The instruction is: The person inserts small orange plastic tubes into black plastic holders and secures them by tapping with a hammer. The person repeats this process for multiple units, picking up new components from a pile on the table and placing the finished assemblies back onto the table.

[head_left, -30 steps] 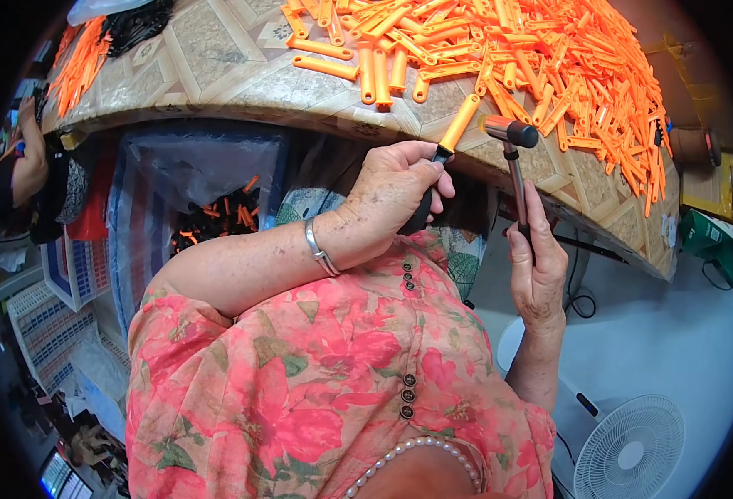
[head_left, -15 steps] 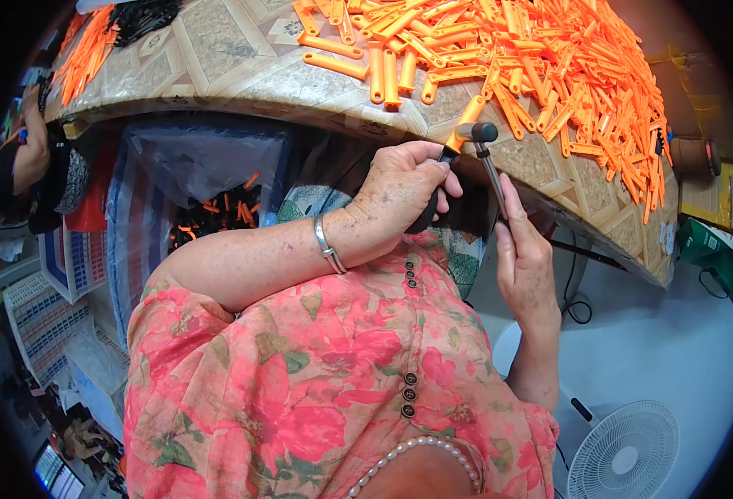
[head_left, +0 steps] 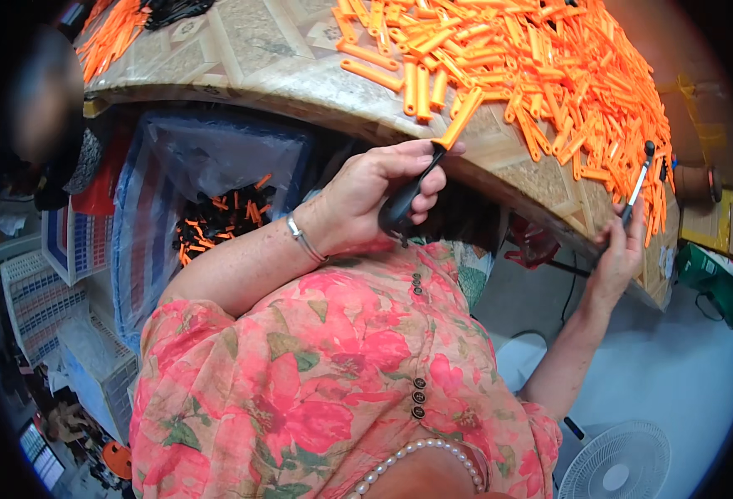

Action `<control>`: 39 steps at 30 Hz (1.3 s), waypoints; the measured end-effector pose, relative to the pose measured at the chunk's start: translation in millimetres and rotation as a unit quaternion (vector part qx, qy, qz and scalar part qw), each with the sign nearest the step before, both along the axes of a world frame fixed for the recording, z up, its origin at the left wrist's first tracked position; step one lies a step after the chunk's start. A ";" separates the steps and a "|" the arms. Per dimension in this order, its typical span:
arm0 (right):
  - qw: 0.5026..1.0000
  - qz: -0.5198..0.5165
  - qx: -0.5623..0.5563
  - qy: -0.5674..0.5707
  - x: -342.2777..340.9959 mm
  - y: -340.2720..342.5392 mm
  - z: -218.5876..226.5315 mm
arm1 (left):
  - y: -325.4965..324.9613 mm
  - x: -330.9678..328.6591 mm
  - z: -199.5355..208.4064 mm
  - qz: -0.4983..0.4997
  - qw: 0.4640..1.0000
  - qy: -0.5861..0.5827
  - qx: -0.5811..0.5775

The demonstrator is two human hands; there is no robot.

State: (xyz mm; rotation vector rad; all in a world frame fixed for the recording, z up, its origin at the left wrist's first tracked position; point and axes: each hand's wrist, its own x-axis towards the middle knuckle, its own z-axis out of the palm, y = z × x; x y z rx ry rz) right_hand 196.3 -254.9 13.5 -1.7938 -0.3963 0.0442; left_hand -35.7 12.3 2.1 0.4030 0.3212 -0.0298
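My left hand (head_left: 375,179) is closed around a black utensil (head_left: 398,206) with a wide lower end. An orange handle (head_left: 463,118) is fitted at its narrow upper end and points up and right over the table edge. I cannot make out the utensil's exact kind. Out to the right, by the table's corner, my right hand (head_left: 619,259) grips a small hammer (head_left: 637,185) by the end of its shaft. The hammer's head is up beside the right end of a big pile of loose orange handles (head_left: 541,75).
A patterned table (head_left: 241,62) curves across the top. Below it, a lined blue bin (head_left: 129,241) holds black and orange pieces (head_left: 217,220). More orange strips (head_left: 115,40) lie far left, near a blurred person (head_left: 46,108). A white fan (head_left: 616,474) stands low right.
My right hand has swung the hammer away from the orange handle, out to the right. My left hand has shifted slightly left and lower, still holding the black utensil.
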 end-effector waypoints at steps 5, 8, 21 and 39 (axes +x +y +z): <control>0.967 -0.057 -0.154 -0.194 107.7 -42.0 -35.9 | 47.8 -63.5 -10.4 0.037 0.987 -0.031 0.151; 0.957 -0.047 -0.207 -0.198 124.9 -48.3 -46.9 | 94.5 -129.5 -12.2 0.044 0.938 0.086 0.333; 0.890 -0.058 -0.262 -0.369 34.5 28.7 -30.1 | 167.6 -103.6 60.9 0.068 0.685 0.121 0.715; 0.891 -0.060 -0.283 -0.351 28.6 29.6 -26.2 | 225.1 256.3 17.5 0.061 0.274 0.175 0.944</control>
